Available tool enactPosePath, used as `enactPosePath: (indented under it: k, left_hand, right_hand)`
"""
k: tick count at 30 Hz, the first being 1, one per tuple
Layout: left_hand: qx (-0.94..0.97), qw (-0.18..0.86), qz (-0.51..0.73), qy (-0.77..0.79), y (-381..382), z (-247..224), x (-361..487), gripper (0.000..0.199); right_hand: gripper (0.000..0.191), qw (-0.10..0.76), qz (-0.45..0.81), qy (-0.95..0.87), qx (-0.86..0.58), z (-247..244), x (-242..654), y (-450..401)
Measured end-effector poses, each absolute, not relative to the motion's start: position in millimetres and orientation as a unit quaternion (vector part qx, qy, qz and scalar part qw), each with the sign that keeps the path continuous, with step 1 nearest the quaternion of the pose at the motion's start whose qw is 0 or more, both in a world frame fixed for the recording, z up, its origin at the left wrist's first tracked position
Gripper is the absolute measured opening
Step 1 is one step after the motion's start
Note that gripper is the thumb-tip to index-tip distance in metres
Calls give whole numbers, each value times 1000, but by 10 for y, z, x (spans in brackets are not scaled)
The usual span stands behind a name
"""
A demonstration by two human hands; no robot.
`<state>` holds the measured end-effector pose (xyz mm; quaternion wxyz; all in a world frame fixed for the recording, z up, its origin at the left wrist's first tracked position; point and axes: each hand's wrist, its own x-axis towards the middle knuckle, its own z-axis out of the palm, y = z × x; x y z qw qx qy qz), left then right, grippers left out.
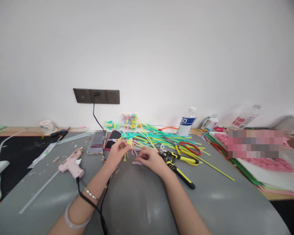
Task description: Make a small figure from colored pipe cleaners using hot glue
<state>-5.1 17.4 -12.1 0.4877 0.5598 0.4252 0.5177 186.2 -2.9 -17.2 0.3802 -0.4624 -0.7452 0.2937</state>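
My left hand (120, 150) is closed on a small yellow and teal figure (129, 138) made of pipe cleaners, held upright near the middle of the grey mat. Just right of it, my right hand (147, 158) has its thumb and fingertips pinched together beside a short curled lilac pipe cleaner (136, 162). Whether that piece lies between the fingertips is too small to tell. Behind both hands spreads a pile of green, teal and yellow pipe cleaners (161, 133). Pliers with black and yellow handles (181, 175) and red-handled scissors (191, 148) lie to the right.
A pink glue gun (72, 165) with a black cable lies left of my forearm. Two phones, one dark with a pink edge (110, 141), lie behind. Small figures (129, 120) and a bottle (187, 122) stand by the wall. Another person's hand shows at the far right.
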Motion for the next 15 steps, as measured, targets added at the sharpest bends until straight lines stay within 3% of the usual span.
enactPosePath:
  k: [8, 15]
  left_hand:
    - [557, 492, 521, 420, 177, -122, -38, 33]
    - [577, 488, 519, 400, 174, -109, -45, 30]
  right_hand:
    - [11, 310, 297, -794, -430, -233, 1859, -41]
    - [3, 370, 272, -755, -468, -226, 1941, 11]
